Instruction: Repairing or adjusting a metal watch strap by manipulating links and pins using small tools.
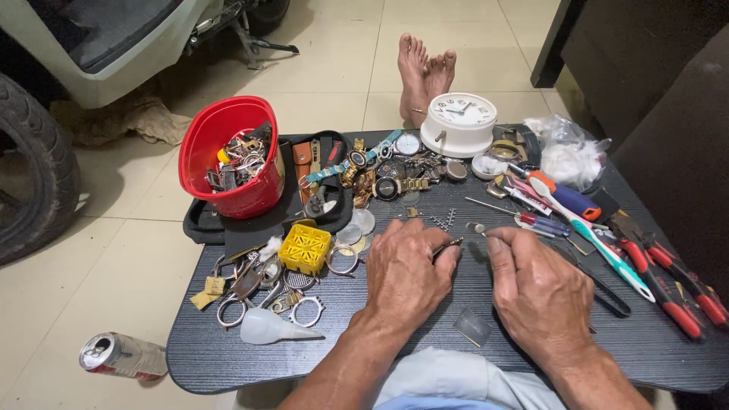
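Both forearms reach in from the bottom edge over a low dark table [645, 357] with a grooved top, which sits on a pale tiled floor [334, 45]. Beyond the far edge lie two bare feet [424, 72], soles up, and at the left a black tyre [30, 175]. On the table's left stands a red plastic tub [220, 159] full of watch parts, and a white round clock [459, 121] rests at the far middle. Red-handled pliers [668, 285] lie at the right edge, with a teal-and-white toothbrush [600, 243] and small screwdrivers [531, 220] beside them. A crushed drink can [121, 354] lies on the floor at the lower left.

The left hand [406, 277] rests palm down, fingers curled, pinching a thin dark tool [448, 245] whose tip sticks out to the right. The right hand [539, 292] also lies palm down, thumb and forefinger closed on a tiny silvery piece [476, 227] just off that tip. Near the left hand sit a yellow grid tray [304, 248], loose watch rings [307, 311], a clear dropper bottle [269, 328] and, between the wrists, a small clear plastic cover [472, 326].
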